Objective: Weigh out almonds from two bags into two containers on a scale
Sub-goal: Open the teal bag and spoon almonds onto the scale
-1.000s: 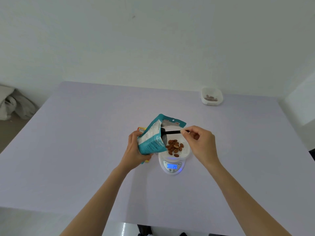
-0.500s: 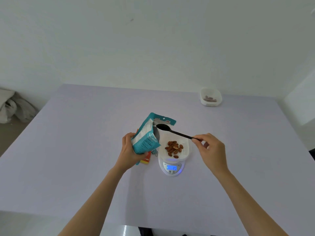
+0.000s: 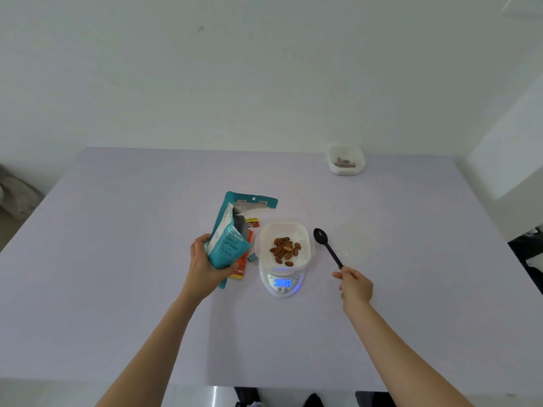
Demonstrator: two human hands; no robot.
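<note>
left hand [image 3: 205,265] grips teal bag [image 3: 230,239], upright, mouth open, left of scale [image 3: 282,282] | right hand [image 3: 354,286] pinches spoon [image 3: 327,246] handle end, bowl empty, right of scale | container [image 3: 305,239] with almonds [image 3: 284,250] on scale, display lit | orange bag [image 3: 243,261] behind teal bag | second container [image 3: 346,162] far right on table [image 3: 117,259]

Bare forearms only: left forearm [image 3: 152,348] coming in from 7 o'clock, right forearm [image 3: 411,356] from 5 o'clock, both slim and uncovered from the frame edge to the wrist. Likewise bare: left hand [image 3: 205,268] and right hand [image 3: 355,286], fingers [image 3: 338,275] slender. Clothing hidden below the frame edge; nails too small to tell.
</note>
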